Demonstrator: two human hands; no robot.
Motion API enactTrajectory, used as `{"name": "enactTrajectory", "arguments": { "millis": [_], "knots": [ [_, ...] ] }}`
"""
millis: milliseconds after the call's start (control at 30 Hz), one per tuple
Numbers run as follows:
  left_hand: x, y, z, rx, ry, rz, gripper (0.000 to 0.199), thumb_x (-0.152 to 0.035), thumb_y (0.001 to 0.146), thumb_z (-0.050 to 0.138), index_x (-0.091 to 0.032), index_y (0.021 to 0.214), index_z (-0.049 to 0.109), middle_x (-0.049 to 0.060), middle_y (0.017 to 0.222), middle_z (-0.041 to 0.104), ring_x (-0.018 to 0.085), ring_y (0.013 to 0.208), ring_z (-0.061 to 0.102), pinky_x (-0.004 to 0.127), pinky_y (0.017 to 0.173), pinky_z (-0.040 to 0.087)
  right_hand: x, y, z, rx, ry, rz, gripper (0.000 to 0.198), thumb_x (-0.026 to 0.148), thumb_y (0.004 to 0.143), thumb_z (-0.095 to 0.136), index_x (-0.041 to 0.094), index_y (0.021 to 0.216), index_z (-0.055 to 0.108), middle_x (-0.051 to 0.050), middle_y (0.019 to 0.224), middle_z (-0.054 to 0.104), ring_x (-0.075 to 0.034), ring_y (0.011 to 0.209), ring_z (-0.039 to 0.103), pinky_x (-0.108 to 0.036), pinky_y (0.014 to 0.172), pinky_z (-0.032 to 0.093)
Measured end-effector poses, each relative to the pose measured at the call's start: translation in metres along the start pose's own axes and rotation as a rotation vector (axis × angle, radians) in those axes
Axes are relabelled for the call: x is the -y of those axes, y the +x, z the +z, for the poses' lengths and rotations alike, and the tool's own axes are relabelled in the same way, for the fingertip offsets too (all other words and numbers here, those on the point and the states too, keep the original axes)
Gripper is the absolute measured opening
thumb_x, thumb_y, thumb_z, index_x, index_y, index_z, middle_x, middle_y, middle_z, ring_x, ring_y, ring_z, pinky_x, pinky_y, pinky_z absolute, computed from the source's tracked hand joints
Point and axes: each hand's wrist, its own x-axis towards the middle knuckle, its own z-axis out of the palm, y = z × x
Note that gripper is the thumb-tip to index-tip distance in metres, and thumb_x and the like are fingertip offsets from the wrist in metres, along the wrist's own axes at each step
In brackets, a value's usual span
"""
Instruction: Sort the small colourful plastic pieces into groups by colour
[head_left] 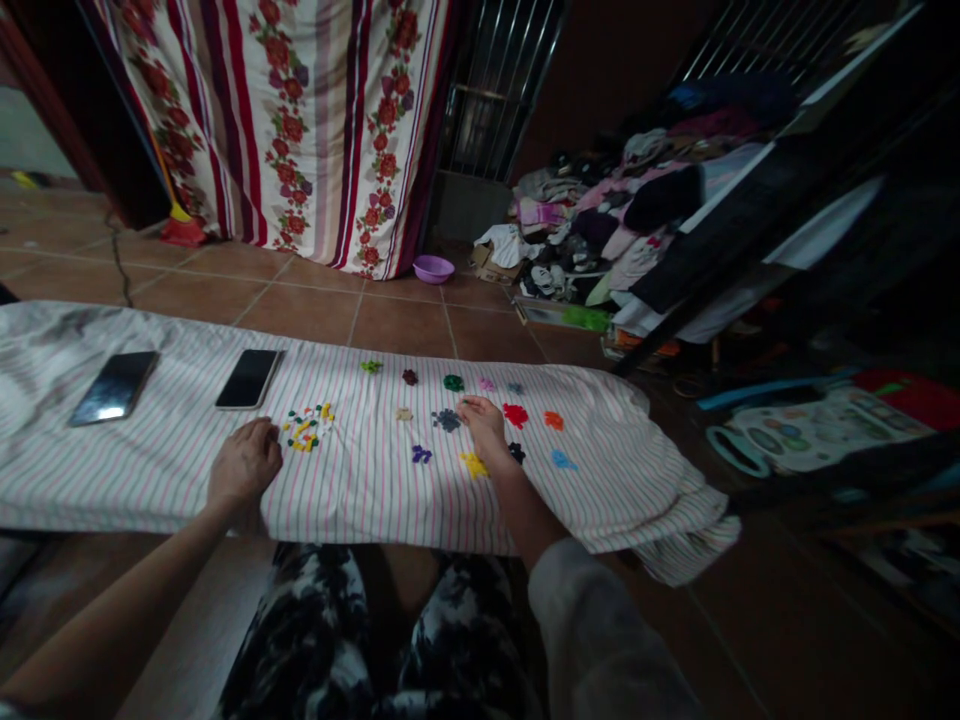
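Observation:
On the striped cloth [360, 480] lie small coloured pieces sorted into single-colour piles. My right hand [484, 428] pinches a small dark piece at its fingertips, just above the cloth between the grey pile [447, 420] and the dark green pile [453, 382]. Under and beside that wrist are the yellow pile [474, 464] and the black pile [517, 452]. The red pile [515, 415] is to its right. My left hand [246, 460] rests on the cloth with curled fingers, left of a mixed-colour pile [306, 430]; what its fingers hold, if anything, is hidden.
Two phones, a left one [114, 388] and a right one [249, 379], lie left of the mixed pile. More piles include orange [553, 420], light blue [562, 459] and purple [421, 455]. Beyond are a purple basin [433, 268] and heaped clothes [600, 215].

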Motion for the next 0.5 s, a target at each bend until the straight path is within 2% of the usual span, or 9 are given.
{"name": "enactTrajectory", "arguments": {
  "millis": [100,233,367,500],
  "knots": [
    [0.001,0.0,0.001,0.005,0.011,0.011,0.019,-0.024,0.078,0.04,-0.019,0.09,0.054,0.015,0.107,0.064,0.027,0.102,0.06,0.043,0.092,0.048,-0.005,0.03,0.002,-0.032,-0.024,0.088,0.025,0.027,0.059,0.065,0.016,0.081,0.061,0.0,0.065,0.063,-0.012,0.058,0.059,-0.024,0.057,0.048],
    [0.001,0.0,0.001,-0.004,0.031,0.01,0.019,-0.023,0.079,0.04,-0.018,0.091,0.054,0.015,0.108,0.064,0.027,0.102,0.06,0.041,0.091,0.048,-0.014,0.059,0.006,-0.079,-0.12,0.136,0.02,0.02,0.061,0.061,0.017,0.081,0.063,-0.002,0.068,0.065,-0.013,0.061,0.061,-0.024,0.059,0.048],
    [0.0,0.0,0.001,-0.012,0.053,0.013,0.019,-0.023,0.079,0.04,-0.017,0.092,0.054,0.015,0.11,0.064,0.026,0.103,0.06,0.039,0.092,0.047,-0.02,0.078,0.004,-0.142,-0.219,0.154,0.023,0.016,0.061,0.06,0.016,0.083,0.065,-0.007,0.078,0.068,-0.017,0.072,0.065,-0.026,0.066,0.051],
    [0.0,0.0,0.001,0.005,0.066,0.012,0.02,-0.023,0.08,0.04,-0.017,0.093,0.055,0.015,0.111,0.064,0.026,0.104,0.06,0.039,0.093,0.047,-0.025,0.089,0.004,-0.134,-0.267,0.158,0.024,0.014,0.062,0.058,0.015,0.085,0.066,-0.009,0.088,0.07,-0.02,0.085,0.067,-0.028,0.075,0.052]
  ]
}}
